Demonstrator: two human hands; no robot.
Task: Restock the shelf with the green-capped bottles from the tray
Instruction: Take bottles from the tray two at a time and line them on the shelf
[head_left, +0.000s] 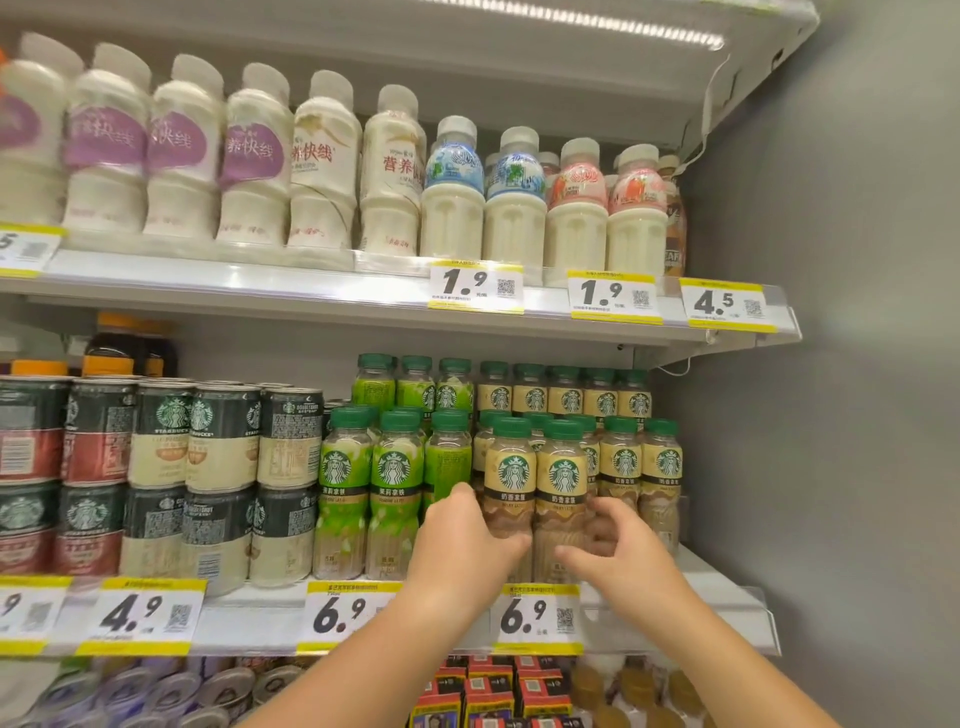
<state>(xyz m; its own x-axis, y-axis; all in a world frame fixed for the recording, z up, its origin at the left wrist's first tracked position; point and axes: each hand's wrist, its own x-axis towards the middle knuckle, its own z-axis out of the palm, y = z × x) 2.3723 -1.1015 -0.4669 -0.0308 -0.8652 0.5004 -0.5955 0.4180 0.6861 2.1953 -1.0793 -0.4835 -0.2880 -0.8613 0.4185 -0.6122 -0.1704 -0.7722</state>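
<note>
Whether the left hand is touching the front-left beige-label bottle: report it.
Touching. The head view shows the left hand gripping the beige-label bottle low down.

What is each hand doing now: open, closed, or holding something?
Left hand: grips the left front beige bottle.
Right hand: grips the right front beige bottle.

Left bottle (511, 478) and right bottle (562, 483), green-capped and tan-labelled, stand upright and touching at the front of the shelf (719, 581), before rows of their like. My left hand (462, 540) grips one, my right hand (621, 545) the other.
</note>
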